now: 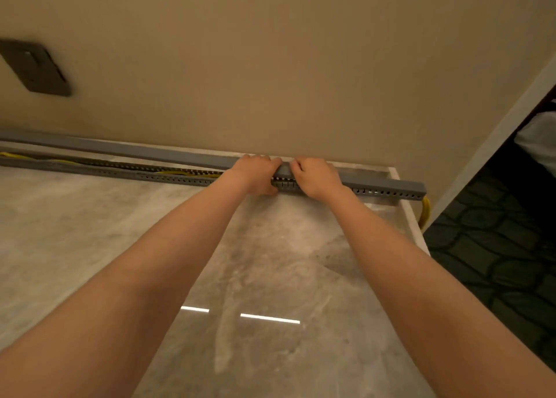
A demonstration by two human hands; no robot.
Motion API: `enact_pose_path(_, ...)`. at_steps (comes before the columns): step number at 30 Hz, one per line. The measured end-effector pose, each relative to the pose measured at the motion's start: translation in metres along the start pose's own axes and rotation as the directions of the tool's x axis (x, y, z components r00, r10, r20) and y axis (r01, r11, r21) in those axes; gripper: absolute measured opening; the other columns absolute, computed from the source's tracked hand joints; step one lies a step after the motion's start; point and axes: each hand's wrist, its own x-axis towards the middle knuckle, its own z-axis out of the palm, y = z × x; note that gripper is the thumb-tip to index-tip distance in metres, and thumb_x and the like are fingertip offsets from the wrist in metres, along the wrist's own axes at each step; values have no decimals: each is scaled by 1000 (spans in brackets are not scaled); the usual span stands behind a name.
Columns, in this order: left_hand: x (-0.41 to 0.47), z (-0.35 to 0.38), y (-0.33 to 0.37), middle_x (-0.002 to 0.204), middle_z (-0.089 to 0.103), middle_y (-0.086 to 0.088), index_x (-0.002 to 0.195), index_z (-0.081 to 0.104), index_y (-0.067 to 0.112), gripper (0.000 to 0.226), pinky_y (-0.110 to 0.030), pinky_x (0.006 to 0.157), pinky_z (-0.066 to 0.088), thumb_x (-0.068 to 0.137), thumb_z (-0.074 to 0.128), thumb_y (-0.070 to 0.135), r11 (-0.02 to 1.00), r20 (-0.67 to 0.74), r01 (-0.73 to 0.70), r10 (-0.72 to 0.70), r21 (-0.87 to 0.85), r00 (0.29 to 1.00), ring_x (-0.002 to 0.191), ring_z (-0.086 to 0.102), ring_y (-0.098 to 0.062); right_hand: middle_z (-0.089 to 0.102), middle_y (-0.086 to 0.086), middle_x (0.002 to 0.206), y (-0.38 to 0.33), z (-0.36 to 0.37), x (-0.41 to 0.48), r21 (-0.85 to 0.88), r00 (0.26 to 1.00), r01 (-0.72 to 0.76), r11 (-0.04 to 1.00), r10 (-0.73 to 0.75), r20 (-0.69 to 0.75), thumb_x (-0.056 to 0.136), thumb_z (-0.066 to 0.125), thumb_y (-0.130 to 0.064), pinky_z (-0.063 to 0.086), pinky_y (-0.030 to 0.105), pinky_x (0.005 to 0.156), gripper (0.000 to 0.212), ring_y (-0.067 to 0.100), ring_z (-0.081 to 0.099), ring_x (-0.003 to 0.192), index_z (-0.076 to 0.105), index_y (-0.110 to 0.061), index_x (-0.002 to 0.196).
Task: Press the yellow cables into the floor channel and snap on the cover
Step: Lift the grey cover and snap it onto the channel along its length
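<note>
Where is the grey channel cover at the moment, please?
In the head view, the grey cover runs along the wall base: seated on the slotted channel at right, lifted at left, with both hands pressing mid-length.

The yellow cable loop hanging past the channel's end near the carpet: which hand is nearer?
Right. The right hand presses the cover closer to that end and the cable loop; the left hand sits just beyond it, farther along.

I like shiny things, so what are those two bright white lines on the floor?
Head view: those white lines are glare, likely lamps mirrored in the glossy floor; the warm, dim light softens everything, and the wall plate looks blurry.
</note>
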Motion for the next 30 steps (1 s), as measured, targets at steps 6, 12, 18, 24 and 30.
enact_pose_path(6, -17, 5, -37, 132, 53, -15, 134, 40, 10, 55, -41, 99, 40, 87, 58, 32, 998, -9, 55, -54, 27, 998, 123, 51, -34, 63, 11, 124, -46, 13, 7, 4, 983, 129, 992, -128, 134, 93, 45, -45, 38, 42, 96, 39, 30, 56, 116, 57, -17, 117)
enact_pose_path(12, -24, 15, -45, 132, 53, -19, 127, 44, 1, 41, -40, 96, 42, 96, 48, 27, 998, 9, 30, -31, 53, 999, 122, 51, -34, 63, 10, 120, -48, 27, 8, -117, 973, 180, 977, -159, 170, 94, 50, -33, 38, 41, 93, 27, 30, 56, 113, 53, -16, 115)
enact_pose_path(18, -25, 17, -45, 134, 52, -19, 130, 41, 0, 35, -40, 95, 44, 102, 35, 19, 994, 9, 17, -18, 104, 1000, 123, 52, -34, 58, 8, 128, -54, 25, 7, -150, 967, 169, 974, -134, 217, 93, 51, -33, 37, 43, 96, 33, 29, 53, 118, 51, -15, 120)
enact_pose_path(24, -27, 17, -49, 135, 52, -19, 130, 41, 0, 38, -39, 98, 42, 100, 39, 23, 998, 9, -6, 6, 58, 1000, 124, 52, -34, 54, 6, 132, -73, 37, 6, -129, 984, 92, 987, -71, 162, 94, 50, -34, 30, 46, 102, 37, 28, 48, 123, 47, -14, 125)
enact_pose_path(30, -36, 10, -91, 147, 38, -16, 149, 16, 10, 81, -41, 109, 36, 88, 60, 39, 969, 128, 66, -36, -240, 991, 133, 41, -33, 54, 12, 126, -74, 34, 6, -153, 983, 66, 986, -38, 178, 95, 50, -28, 30, 48, 101, 32, 30, 48, 120, 47, -11, 122)
